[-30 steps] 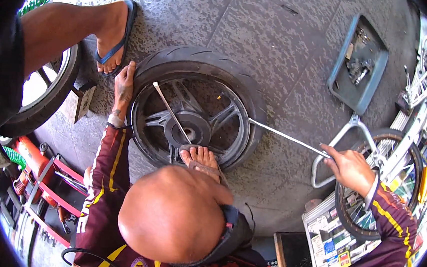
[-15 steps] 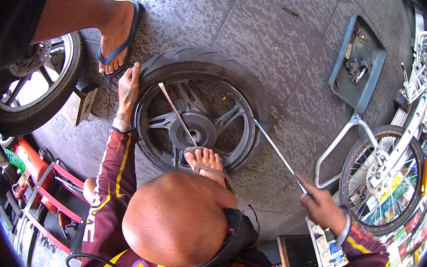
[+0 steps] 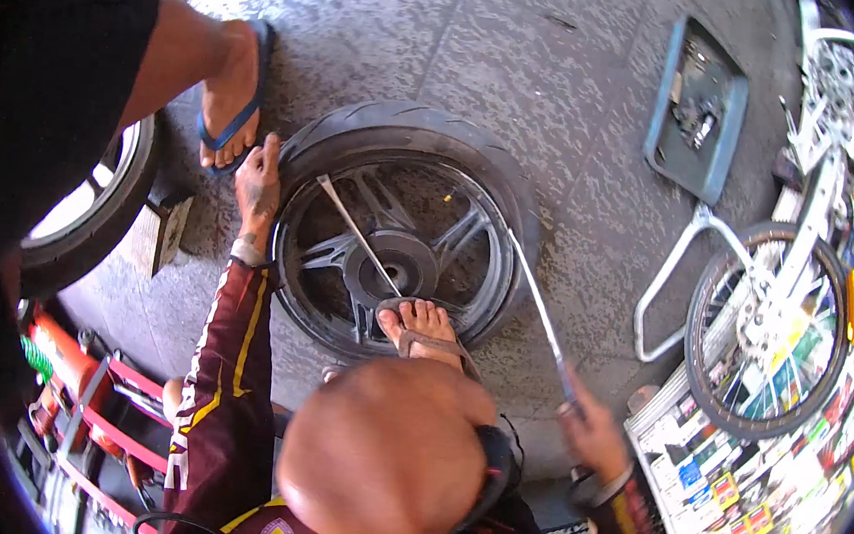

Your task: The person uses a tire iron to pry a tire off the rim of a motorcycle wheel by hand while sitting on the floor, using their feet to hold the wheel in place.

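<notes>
From where I stand, the motorcycle wheel [image 3: 422, 257] lies flat on the stone floor [image 3: 524, 54] between the person's two hands, and I take its hub as the middle of the clock, with twelve on the side far from the person. The left hand [image 3: 257, 191] is at about ten o'clock, touching the outer edge of the tyre [image 3: 428, 122] with one finger stretched along it; the other fingers are hard to make out, so I can't tell how far that hand is closed. The right hand [image 3: 592, 433], a little blurred, is well off the wheel toward four o'clock, its fingers wrapped around the handle of a long metal bar [image 3: 537, 298] whose far tip meets the rim near three. A second bar [image 3: 361, 237] lies across the wheel, slanting from ten o'clock down past the hub toward six, where its lower end reaches the front of the person's sandalled foot [image 3: 428, 319]. Just past the left hand, at ten, is another person's foot [image 3: 229, 101] in a blue flip-flop. Farther out, a tray [image 3: 695, 178] of small metal parts sits at two o'clock, and a spoked wheel [image 3: 697, 374] stands just past three.
</notes>
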{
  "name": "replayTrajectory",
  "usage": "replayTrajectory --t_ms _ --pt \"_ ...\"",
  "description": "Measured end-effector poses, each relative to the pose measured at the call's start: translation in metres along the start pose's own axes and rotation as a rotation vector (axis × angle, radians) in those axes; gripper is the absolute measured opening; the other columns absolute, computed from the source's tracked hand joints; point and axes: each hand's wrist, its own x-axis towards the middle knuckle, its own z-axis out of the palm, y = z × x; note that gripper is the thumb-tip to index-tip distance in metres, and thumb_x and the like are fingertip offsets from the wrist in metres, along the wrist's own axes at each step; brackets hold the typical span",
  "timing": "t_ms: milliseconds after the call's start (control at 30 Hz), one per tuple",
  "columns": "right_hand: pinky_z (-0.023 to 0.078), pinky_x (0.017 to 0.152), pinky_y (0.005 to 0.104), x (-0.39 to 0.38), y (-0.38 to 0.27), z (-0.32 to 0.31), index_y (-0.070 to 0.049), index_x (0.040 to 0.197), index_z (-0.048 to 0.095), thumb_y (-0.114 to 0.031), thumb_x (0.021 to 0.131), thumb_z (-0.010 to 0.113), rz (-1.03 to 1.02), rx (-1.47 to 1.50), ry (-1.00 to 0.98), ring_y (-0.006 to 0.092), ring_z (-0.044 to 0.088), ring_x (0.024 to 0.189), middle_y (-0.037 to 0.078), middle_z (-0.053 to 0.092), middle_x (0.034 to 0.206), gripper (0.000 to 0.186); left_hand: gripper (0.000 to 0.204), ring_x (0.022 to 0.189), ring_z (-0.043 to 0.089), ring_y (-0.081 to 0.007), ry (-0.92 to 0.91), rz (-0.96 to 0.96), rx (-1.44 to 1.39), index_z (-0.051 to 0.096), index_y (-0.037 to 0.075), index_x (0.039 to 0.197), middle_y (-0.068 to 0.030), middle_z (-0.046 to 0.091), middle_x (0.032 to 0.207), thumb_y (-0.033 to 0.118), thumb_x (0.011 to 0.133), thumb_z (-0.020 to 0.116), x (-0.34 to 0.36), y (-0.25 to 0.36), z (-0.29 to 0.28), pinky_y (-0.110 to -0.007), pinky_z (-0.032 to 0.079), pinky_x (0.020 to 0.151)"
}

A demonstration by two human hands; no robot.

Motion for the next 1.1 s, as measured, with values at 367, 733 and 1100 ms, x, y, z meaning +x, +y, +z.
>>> replayTrajectory --t_ms 367,733,1100 --pt "0.048 0.067 0.0507 0.169 0.014 -0.207 -0.012 0.101 0.061 -0.034 0.102 0.048 -0.449 -0.804 -0.141 0.0395 0.064 0.074 0.018 0.062 0.073 0.026 0.065 0.079 0.057 -0.0293 -0.005 0.042 -0.048 0.066 -0.006 0.089 -0.019 0.063 0.081 0.056 0.098 0.048 -0.002 0.022 0.014 -0.039 0.044 0.078" --pt "0.047 0.067 0.0516 0.171 -0.113 -0.235 -0.009 0.096 0.059 -0.033 0.1 0.051 -0.422 -1.13 -0.249 0.0407 0.063 0.073 0.019 0.062 0.073 0.026 0.059 0.077 0.053 -0.0274 0.016 -0.073 -0.046 0.067 -0.005 0.09 -0.0211 0.06 0.08 0.052 0.096 0.055 -0.007 0.026 0.01 -0.037 0.043 0.077" --pt "0.049 0.068 0.0513 0.254 -0.136 -0.264 -0.013 0.1 0.067 -0.037 0.1 0.05 -0.522 -1.278 -0.464 0.0384 0.065 0.072 0.018 0.065 0.073 0.03 0.056 0.084 0.063 -0.0328 -0.06 -0.002 0.042 0.073 0.001 0.1 -0.0161 0.064 0.086 0.047 0.103 0.041 0.001 0.03 0.018 -0.038 0.046 0.079"
